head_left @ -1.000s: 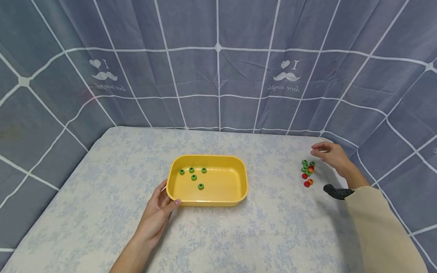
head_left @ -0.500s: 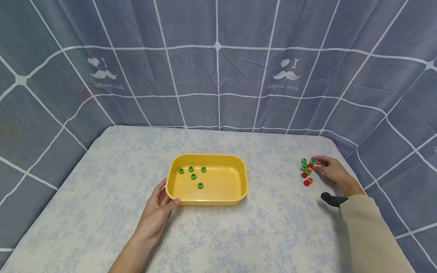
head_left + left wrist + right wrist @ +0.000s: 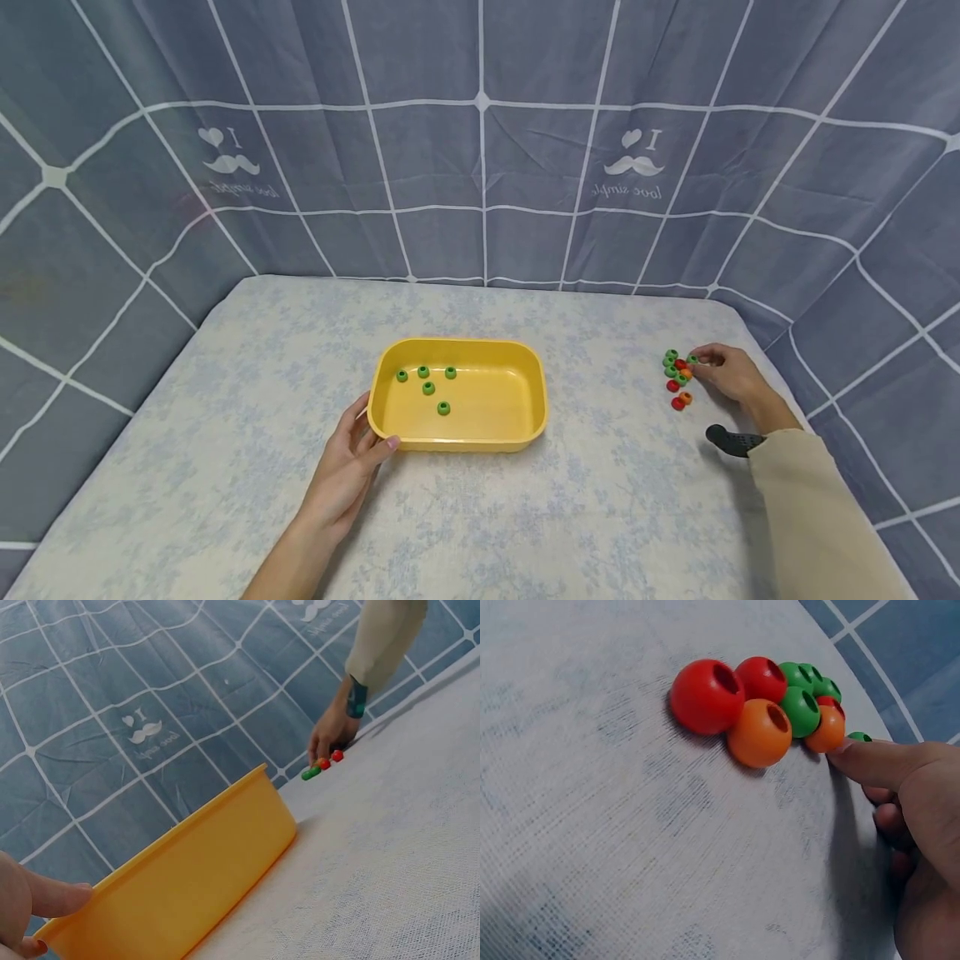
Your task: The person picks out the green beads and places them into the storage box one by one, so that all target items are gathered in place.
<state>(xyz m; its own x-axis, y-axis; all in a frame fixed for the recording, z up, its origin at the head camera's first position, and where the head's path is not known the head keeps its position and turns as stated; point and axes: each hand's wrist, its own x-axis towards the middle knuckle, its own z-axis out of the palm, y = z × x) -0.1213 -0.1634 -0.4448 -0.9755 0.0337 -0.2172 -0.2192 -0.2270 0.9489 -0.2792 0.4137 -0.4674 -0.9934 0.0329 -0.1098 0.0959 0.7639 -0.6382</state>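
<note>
A shallow yellow plastic tray (image 3: 480, 429) stands on the table with several green beads (image 3: 428, 388) inside its left half. My left hand (image 3: 341, 475) grips its near left corner, thumb over the rim and fingers along the outer wall. At the far right, my right hand (image 3: 727, 372) reaches down to a cluster of round, holed beads. Thumb and index finger pinch a green bead (image 3: 692, 360) at the cluster's edge; in the right wrist view the thumb mostly covers it. Beside it lie red beads (image 3: 707, 697), orange beads (image 3: 760, 733) and other green beads (image 3: 800, 712).
A pale floral cloth (image 3: 585, 500) covers the table. Grey-blue curtains with white grid lines (image 3: 420, 158) hang along the back and both sides. A dark strap piece (image 3: 733, 441) sticks out at my right wrist by the beige sleeve (image 3: 817, 508).
My right hand has come down from above the bead cluster, and its fingertips have closed on the green bead at the edge. The left hand and the tray have stayed in place.
</note>
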